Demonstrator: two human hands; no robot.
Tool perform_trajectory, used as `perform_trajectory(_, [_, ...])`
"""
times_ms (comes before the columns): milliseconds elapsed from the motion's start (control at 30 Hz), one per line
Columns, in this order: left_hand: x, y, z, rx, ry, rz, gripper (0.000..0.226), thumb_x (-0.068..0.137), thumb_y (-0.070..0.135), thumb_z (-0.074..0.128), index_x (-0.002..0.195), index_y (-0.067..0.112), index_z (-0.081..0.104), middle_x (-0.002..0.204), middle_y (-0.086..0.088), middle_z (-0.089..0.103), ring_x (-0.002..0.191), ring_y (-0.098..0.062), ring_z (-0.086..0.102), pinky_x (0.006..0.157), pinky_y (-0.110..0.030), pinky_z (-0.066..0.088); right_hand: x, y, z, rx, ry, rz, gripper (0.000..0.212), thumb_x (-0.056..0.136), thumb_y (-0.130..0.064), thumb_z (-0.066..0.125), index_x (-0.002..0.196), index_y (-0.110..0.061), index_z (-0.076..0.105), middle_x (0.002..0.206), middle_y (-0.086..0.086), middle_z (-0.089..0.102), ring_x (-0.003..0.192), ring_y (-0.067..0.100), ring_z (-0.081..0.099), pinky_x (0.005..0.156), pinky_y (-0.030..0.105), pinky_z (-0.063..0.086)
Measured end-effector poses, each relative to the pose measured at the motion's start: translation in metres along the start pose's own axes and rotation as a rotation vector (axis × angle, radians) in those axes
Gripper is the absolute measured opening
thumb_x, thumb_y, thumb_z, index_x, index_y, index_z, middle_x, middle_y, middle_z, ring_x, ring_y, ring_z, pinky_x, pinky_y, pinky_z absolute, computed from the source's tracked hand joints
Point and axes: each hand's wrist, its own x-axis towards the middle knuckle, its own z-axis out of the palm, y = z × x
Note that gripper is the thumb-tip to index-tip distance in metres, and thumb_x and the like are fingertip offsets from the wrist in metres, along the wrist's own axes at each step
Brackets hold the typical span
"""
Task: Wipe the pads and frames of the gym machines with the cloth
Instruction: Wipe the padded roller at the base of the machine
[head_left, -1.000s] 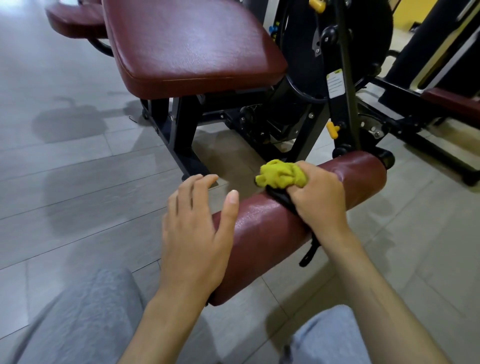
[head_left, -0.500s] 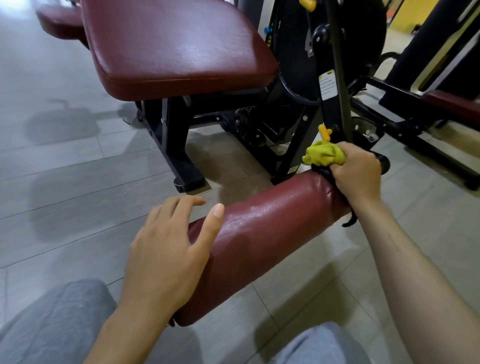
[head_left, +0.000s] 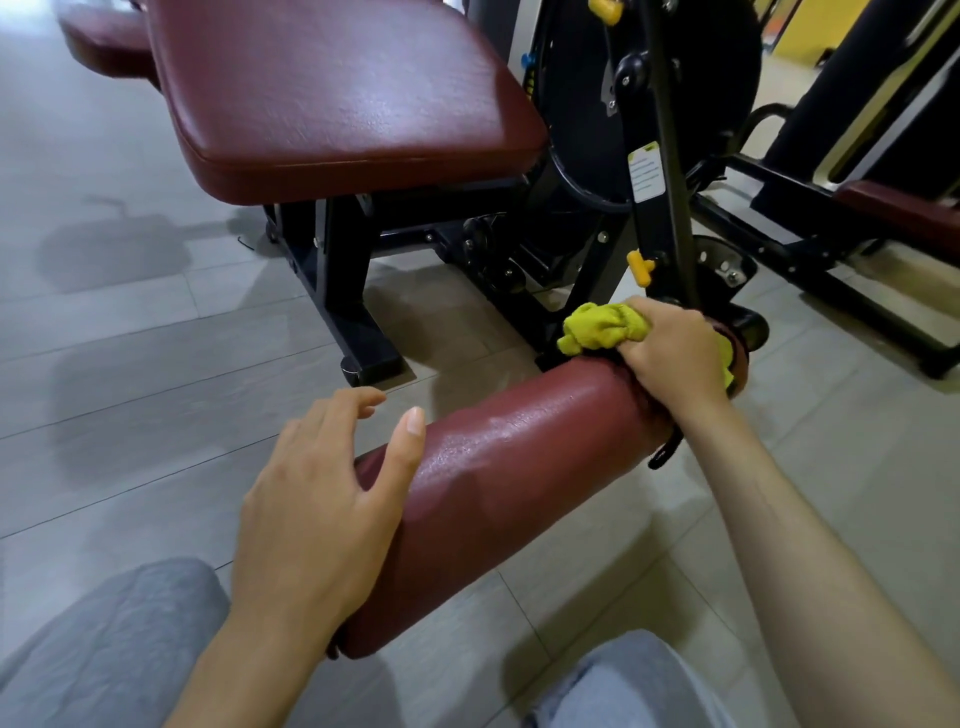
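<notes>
Right hand clenches cloth on roller pad (left hand rests there, released).

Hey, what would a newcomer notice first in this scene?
The bright yellow cloth, bunched in the right hand at the far end of the maroon roller pad, stands out most. The left hand rests on the pad's near end, and a large maroon seat pad fills the top of the view.
</notes>
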Motion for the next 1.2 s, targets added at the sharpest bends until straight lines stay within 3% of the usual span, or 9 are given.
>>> perform_trajectory(67, [0.001,-0.001,-0.001,-0.032,0.002,-0.001,0.067,0.088,0.082,0.018,0.126,0.04,0.055,0.123,0.022,0.058,0.115,-0.001,0.051,0.086,-0.033,0.038,0.019,0.021,-0.006,-0.088,0.012,0.086,0.013,0.082,-0.022,0.063,0.093,-0.018,0.069,0.08,0.01,0.07,0.082,0.042,0.065,0.067,0.042,0.05])
perform_trajectory(200, [0.002,-0.002,-0.001,-0.112,0.024,-0.011,0.061,0.091,0.078,0.019,0.125,0.041,0.054,0.118,0.023,0.058,0.112,-0.003,0.054,0.089,-0.039,0.048,0.039,0.043,-0.013,-0.099,0.047,0.298,0.012,0.083,-0.015,0.058,0.091,-0.014,0.067,0.092,0.017,0.068,0.09,0.045,0.063,0.069,0.037,0.04])
perform_trajectory(300, [0.001,-0.003,-0.001,-0.154,0.051,-0.022,0.06,0.092,0.078,0.019,0.125,0.041,0.054,0.116,0.021,0.059,0.109,-0.004,0.056,0.09,-0.042,0.052,0.028,0.031,-0.008,-0.082,0.036,0.329,0.007,0.085,-0.02,0.058,0.089,-0.016,0.061,0.084,0.012,0.066,0.084,0.039,0.06,0.072,0.036,0.037])
perform_trajectory(433, [0.001,-0.003,-0.001,-0.196,0.084,-0.024,0.054,0.095,0.074,0.023,0.123,0.04,0.054,0.113,0.022,0.058,0.107,-0.004,0.056,0.09,-0.043,0.052,0.0,0.004,-0.01,-0.024,0.044,0.267,0.01,0.087,-0.021,0.062,0.082,-0.015,0.056,0.07,0.002,0.056,0.073,0.03,0.048,0.064,0.034,0.031])
perform_trajectory(533, [0.0,-0.005,0.0,-0.223,0.115,-0.017,0.049,0.097,0.07,0.026,0.122,0.038,0.054,0.113,0.022,0.057,0.107,-0.003,0.055,0.088,-0.037,0.048,-0.019,-0.021,-0.011,0.069,0.023,0.214,0.013,0.086,-0.024,0.061,0.078,-0.016,0.055,0.062,-0.003,0.052,0.069,0.027,0.051,0.055,0.034,0.031])
perform_trajectory(633, [-0.001,-0.006,0.0,-0.229,0.158,0.0,0.039,0.1,0.063,0.032,0.12,0.037,0.053,0.114,0.024,0.055,0.109,-0.003,0.054,0.091,-0.035,0.046,-0.037,-0.049,-0.01,0.191,0.004,0.195,0.02,0.076,-0.035,0.052,0.084,-0.019,0.061,0.07,0.001,0.063,0.073,0.029,0.061,0.067,0.046,0.049])
perform_trajectory(867, [-0.007,-0.005,-0.002,-0.3,0.211,0.039,0.027,0.103,0.053,0.036,0.117,0.037,0.053,0.114,0.025,0.052,0.113,-0.002,0.049,0.098,-0.038,0.046,-0.06,-0.098,-0.024,0.084,-0.007,0.174,0.01,0.085,-0.031,0.065,0.085,-0.023,0.06,0.07,-0.004,0.062,0.067,0.016,0.049,0.062,0.034,0.027])
perform_trajectory(1067, [-0.005,-0.006,-0.006,-0.312,0.201,0.11,0.031,0.104,0.048,0.038,0.12,0.03,0.058,0.117,0.02,0.057,0.115,-0.003,0.049,0.097,-0.034,0.045,-0.106,-0.184,-0.016,0.1,-0.047,-0.022,0.024,0.075,-0.042,0.064,0.093,-0.027,0.062,0.076,-0.001,0.065,0.073,0.027,0.061,0.06,0.04,0.046])
perform_trajectory(1200, [-0.01,-0.013,-0.015,-0.597,0.291,0.138,0.022,0.106,0.027,0.043,0.112,0.022,0.063,0.109,0.009,0.066,0.108,-0.02,0.061,0.091,-0.031,0.047,-0.14,-0.231,-0.015,0.273,-0.038,-0.084,0.019,0.077,-0.035,0.062,0.094,-0.03,0.065,0.087,-0.007,0.068,0.08,0.018,0.062,0.061,0.038,0.045])
